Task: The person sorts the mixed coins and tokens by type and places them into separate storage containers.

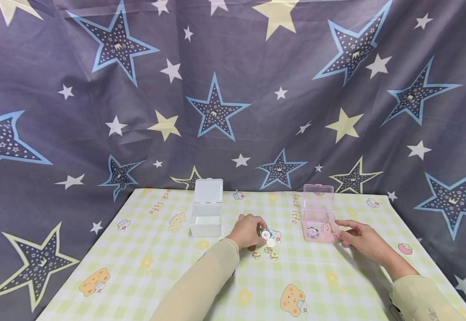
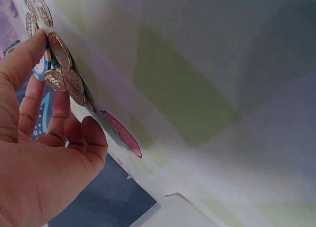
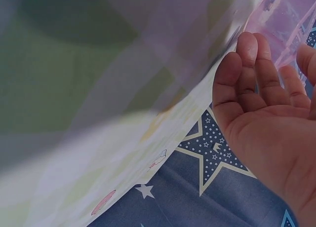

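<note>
With thumb and fingers, my left hand (image 1: 250, 231) pinches a round blue-and-white chip (image 2: 41, 64) low over the cloth. Around it are several gold coins (image 1: 273, 257), a white disc (image 1: 271, 242) and a brown disc (image 1: 251, 248). In the left wrist view, gold coins (image 2: 60, 50) overlap just beside the thumb. On the other side, my right hand (image 1: 363, 240) touches the right side of a clear pink box (image 1: 320, 240), its fingers loosely bent. The box's lid stands raised, and a round patterned chip (image 1: 312, 232) shows inside.
A white box (image 1: 206, 229) with its lid raised stands left of my left hand. Both boxes are on a green-and-white checked tablecloth (image 1: 201, 285) with printed cartoons. A dark star-patterned curtain (image 1: 233, 62) hangs behind the table's back edge.
</note>
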The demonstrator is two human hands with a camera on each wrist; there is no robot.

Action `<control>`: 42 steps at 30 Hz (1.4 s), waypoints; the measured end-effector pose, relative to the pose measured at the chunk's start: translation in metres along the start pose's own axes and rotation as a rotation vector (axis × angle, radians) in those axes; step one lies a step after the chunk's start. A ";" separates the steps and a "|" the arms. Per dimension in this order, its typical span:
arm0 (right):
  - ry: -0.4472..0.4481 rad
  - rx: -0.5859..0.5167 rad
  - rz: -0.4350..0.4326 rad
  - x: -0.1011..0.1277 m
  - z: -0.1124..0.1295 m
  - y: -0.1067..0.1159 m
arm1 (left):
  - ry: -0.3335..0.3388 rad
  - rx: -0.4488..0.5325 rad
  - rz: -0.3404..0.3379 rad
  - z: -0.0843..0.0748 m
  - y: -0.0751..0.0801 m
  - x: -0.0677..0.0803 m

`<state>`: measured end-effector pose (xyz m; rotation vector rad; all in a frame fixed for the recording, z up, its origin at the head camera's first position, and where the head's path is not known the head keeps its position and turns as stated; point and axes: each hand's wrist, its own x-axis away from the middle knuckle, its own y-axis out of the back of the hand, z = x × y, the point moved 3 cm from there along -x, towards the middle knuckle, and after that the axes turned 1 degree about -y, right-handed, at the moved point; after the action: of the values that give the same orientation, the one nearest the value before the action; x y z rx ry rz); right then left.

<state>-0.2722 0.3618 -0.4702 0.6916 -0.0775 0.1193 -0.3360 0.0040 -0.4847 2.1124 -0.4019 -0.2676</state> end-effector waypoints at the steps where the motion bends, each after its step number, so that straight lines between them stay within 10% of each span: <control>1: 0.002 -0.002 0.001 0.000 0.000 0.000 | -0.008 0.001 -0.001 0.000 0.000 0.000; 42: -0.020 0.008 -0.006 0.000 0.000 0.000 | -0.030 0.266 0.059 0.002 0.002 0.002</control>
<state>-0.2726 0.3615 -0.4703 0.7012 -0.0938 0.1072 -0.3354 0.0012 -0.4841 2.3542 -0.5411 -0.2211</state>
